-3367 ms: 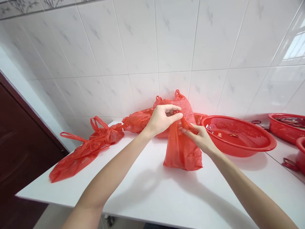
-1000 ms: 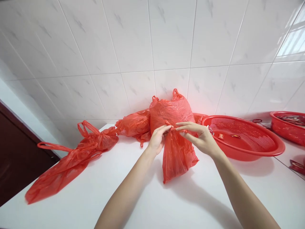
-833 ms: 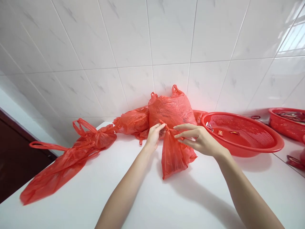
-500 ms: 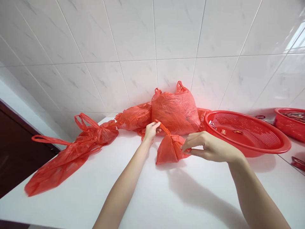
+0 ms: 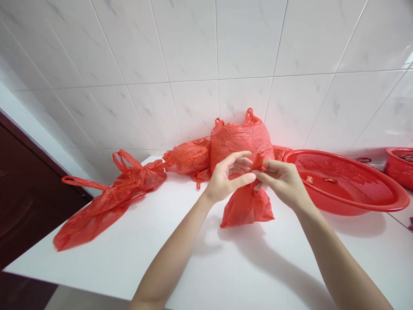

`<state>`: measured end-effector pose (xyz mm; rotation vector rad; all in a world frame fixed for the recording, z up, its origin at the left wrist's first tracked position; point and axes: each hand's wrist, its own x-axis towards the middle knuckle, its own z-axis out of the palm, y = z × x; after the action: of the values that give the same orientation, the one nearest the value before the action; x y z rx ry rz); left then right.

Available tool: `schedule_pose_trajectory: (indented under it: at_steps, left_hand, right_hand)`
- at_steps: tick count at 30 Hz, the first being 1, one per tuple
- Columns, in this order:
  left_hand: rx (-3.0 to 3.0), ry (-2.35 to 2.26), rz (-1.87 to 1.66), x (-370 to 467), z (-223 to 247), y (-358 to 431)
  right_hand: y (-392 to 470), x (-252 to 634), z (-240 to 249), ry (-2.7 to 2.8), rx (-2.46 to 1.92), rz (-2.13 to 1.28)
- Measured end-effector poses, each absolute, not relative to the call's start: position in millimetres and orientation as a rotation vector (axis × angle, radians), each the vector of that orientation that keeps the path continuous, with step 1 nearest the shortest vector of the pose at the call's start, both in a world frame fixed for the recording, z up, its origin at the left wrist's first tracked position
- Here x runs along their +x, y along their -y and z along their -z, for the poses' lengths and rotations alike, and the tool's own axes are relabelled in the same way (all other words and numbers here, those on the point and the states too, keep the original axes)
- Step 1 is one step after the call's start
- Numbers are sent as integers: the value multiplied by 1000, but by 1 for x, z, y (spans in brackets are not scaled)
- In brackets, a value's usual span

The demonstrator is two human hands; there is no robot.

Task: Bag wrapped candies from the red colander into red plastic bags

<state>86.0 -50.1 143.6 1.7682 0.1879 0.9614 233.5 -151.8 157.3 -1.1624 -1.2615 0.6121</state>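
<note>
Apparently gathering the neck of a small translucent red plastic bag [image 5: 243, 209], pinched in the right hand [image 5: 285, 178], with the left hand [image 5: 222, 178] loosely open alongside, probably needing steady tension next.

The perforated red basin [image 5: 342, 206] rests on the white table [image 5: 135, 245] and contains small packets [image 5: 309, 179]. A second basin [image 5: 397, 173] stands to its right; a tiled wall [image 5: 247, 41] rises behind.
</note>
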Motion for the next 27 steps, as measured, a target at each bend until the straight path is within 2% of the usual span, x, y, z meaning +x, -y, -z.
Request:
schedule_pose_trajectory:
  at_steps: [6, 11, 15, 19, 21, 24, 27]
  left_hand:
    - [1948, -177, -648, 100, -129, 62]
    - [1795, -136, -668, 108, -124, 70]
    - [1891, -241, -731, 93, -125, 64]
    - [2021, -520, -966, 49, -142, 32]
    - [1995, -664, -1190, 16, -163, 8]
    - [1885, -902, -1706, -38, -196, -30]
    - [1763, -1082, -1949, -85, -210, -60]
  right_hand:
    - [167, 235, -167, 1215, -1133, -460]
    - [177, 236, -168, 1265, -1152, -256]
    - [182, 239, -171, 1387, -1169, -212]
    - [190, 245, -178, 1469, -1199, -181]
    - [195, 249, -180, 1476, -1215, -174]
    - [196, 252, -180, 1518, -1251, -172]
    - [191, 251, -177, 1623, -1285, -164]
